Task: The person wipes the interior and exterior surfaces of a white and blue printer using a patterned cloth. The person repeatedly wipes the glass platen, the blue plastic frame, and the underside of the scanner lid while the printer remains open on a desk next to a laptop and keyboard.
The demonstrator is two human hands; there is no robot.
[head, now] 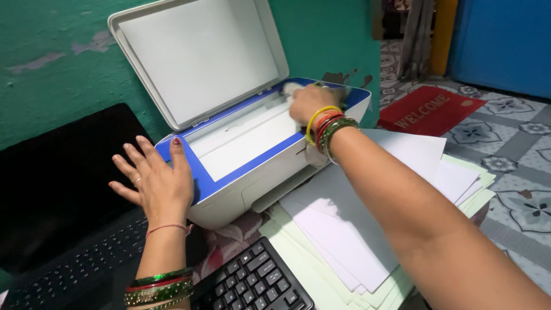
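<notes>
Printer (241, 172) mid-frame, lid up; left hand (155, 183) flat, open on its left corner; right hand (310, 103) presses white cloth (291, 89) at glass's far edge

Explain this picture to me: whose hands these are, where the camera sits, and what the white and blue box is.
The one picture comes from a camera on a person's head, looking down at their own bare hands. The box is a printer with its scanner lid raised. The left hand rests flat on the printer's near corner. The right hand reaches to the far corner of the glass and seems to press something white there; what it is I cannot tell. Loose paper lies beside the printer, a keyboard in front, a laptop at left.
</notes>
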